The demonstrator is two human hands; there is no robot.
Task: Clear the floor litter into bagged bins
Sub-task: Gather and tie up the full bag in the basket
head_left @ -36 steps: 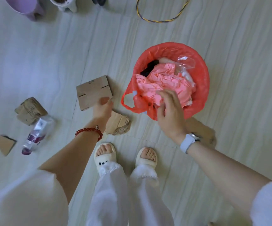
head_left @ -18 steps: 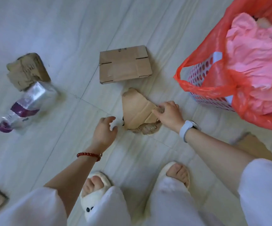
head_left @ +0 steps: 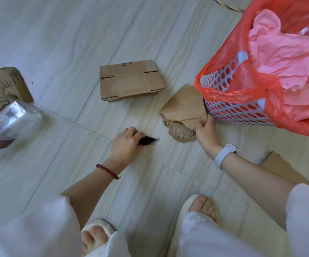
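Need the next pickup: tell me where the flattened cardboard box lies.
In the head view, the flattened cardboard box lies on the floor at upper centre, beyond the left hand, left of the red-bagged bin.

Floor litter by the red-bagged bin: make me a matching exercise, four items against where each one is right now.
Items
1. torn cardboard piece
2. small dark scrap
3. flattened cardboard box
4. plastic bottle

Places
A. lying alone on the floor, left of the bin
B. gripped by the right hand
C. far left, beside a crumpled cardboard lump
D. pinched by the left hand

Pairs: 1-B, 2-D, 3-A, 4-C
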